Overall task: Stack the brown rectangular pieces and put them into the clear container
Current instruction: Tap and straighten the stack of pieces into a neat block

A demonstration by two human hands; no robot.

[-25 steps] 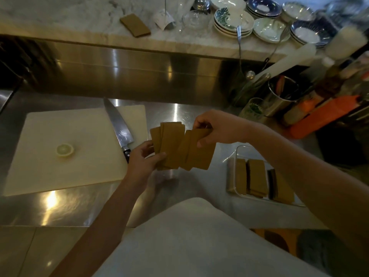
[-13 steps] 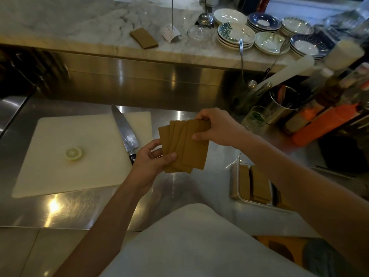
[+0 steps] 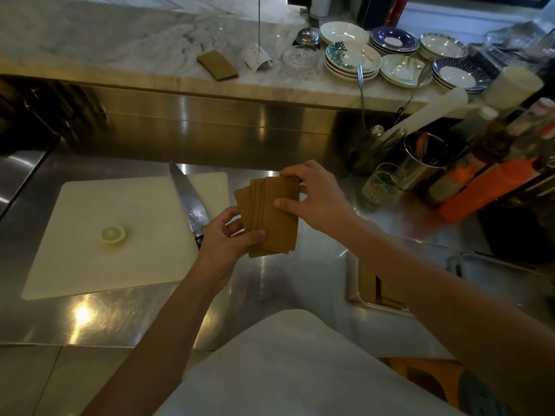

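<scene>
Both hands pinch fanned brown pieces (image 3: 274, 217): left hand (image 3: 228, 235) at 7 o'clock, right hand (image 3: 315, 199) at 2. No legible writing.

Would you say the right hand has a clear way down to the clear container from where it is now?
Probably yes. The clear container sits on the steel counter just below the right hand, open-topped, with nothing between them; the hand is busy squaring the brown pieces with the left hand.

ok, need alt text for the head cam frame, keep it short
Both hands, left hand and right hand, hold a fanned bunch of brown rectangular pieces above a steel counter. A knife and a lemon slice lie on a white cutting board to the left; a clear container holding more pieces sits to the right.
</scene>
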